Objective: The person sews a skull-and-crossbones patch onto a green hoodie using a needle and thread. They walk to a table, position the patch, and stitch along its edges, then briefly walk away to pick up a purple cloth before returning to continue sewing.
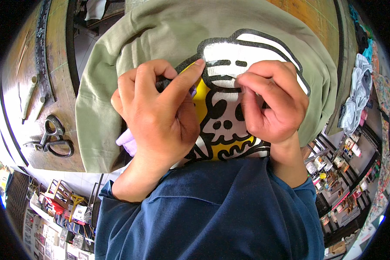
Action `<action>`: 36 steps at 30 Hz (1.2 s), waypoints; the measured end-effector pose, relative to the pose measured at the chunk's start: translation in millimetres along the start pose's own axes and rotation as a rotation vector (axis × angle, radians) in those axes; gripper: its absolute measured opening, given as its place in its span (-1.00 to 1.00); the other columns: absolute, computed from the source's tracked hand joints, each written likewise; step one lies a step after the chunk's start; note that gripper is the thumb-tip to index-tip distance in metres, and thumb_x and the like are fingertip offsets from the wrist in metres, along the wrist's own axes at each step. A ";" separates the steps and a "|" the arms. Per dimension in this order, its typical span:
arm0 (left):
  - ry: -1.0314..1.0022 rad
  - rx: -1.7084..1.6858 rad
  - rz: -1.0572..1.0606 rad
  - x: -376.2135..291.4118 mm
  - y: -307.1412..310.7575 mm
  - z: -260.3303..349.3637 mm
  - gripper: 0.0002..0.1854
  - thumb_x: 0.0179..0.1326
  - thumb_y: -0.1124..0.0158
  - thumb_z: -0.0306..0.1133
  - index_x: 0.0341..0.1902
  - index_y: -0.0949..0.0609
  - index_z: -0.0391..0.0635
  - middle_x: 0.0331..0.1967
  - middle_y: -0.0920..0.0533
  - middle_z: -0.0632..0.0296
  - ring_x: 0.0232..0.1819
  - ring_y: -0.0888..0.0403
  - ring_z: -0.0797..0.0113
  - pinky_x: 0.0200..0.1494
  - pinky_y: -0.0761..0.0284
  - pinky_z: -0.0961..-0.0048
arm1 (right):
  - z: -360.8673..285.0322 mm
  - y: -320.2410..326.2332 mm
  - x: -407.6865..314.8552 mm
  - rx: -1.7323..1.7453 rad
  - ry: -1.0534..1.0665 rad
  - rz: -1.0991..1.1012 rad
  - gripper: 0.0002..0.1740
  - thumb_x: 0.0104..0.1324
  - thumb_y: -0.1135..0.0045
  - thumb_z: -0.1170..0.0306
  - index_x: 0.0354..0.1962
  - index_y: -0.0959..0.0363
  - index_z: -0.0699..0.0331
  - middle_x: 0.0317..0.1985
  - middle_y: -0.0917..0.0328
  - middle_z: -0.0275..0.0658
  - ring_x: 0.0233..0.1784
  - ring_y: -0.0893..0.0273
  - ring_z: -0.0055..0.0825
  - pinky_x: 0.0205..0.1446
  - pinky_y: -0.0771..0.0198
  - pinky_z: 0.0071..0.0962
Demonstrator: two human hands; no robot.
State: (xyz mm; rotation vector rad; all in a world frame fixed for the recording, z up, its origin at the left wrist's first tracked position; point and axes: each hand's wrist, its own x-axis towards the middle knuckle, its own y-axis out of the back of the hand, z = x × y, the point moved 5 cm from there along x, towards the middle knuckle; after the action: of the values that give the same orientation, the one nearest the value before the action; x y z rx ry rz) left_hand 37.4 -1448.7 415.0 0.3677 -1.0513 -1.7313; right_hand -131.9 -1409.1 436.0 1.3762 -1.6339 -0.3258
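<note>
An olive-green garment (pixel 169 35) is spread over the table, bearing a large print (pixel 227 97) of a skull-like face, with white, yellow and black areas. My right hand (pixel 273 100) pinches a thin pointed tool (pixel 231 77), its tip on a dark mark in the white area; the rest of it is hidden by my fingers. My left hand (pixel 159 104) rests on the print, index fingertip touching the black outline beside the white area. Lavender cloth (pixel 126 143) shows on both sides of my left hand; whether that hand grips it is hidden.
Black-handled scissors (pixel 57 136) lie on the wooden table (pixel 13 65) at left, near two pen-like markers (pixel 29 97) and a long black ruler (pixel 43 42). Bundled light-grey cloth (pixel 359 94) sits at right. Crowded shelves (pixel 344 182) stand at lower right, and a wooden chair (pixel 57 193) at lower left.
</note>
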 end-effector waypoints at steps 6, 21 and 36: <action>-0.010 0.000 0.011 -0.1 -1.3 0.2 -0.54 -0.09 -0.23 -0.51 -0.08 -0.74 0.24 -0.27 -0.48 0.38 -0.15 -0.37 0.24 -0.07 -0.13 0.31 | 2.3 5.3 -1.8 0.013 -0.022 0.052 -0.71 -0.18 -0.23 0.67 -0.41 -0.57 0.25 -0.47 -0.54 -0.30 -0.48 -0.47 -0.40 -0.35 -0.24 -0.45; 0.003 0.005 0.005 0.9 0.0 0.3 -0.56 -0.09 -0.25 -0.50 -0.10 -0.75 0.23 -0.27 -0.48 0.39 -0.17 -0.36 0.25 -0.09 -0.12 0.33 | -1.5 4.7 0.5 0.022 -0.029 -0.058 -0.76 -0.10 -0.17 0.76 -0.41 -0.58 0.39 -0.43 -0.56 -0.17 -0.45 -0.46 -0.43 -0.38 -0.31 -0.58; 0.010 0.004 -0.001 1.5 -0.2 1.0 -0.58 -0.07 -0.25 -0.48 -0.10 -0.75 0.23 -0.28 -0.48 0.39 -0.17 -0.36 0.25 -0.09 -0.12 0.33 | 5.2 8.4 -2.0 0.033 -0.052 0.042 -0.78 -0.07 -0.15 0.76 -0.40 -0.57 0.43 -0.44 -0.54 -0.16 -0.43 -0.48 -0.43 -0.38 -0.35 -0.58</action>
State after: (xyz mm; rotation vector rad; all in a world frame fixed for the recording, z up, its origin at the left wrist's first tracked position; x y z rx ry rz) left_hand 36.1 -1449.5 415.8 0.3794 -1.0475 -1.7266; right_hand -141.4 -1406.4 438.3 1.3665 -1.7155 -0.3141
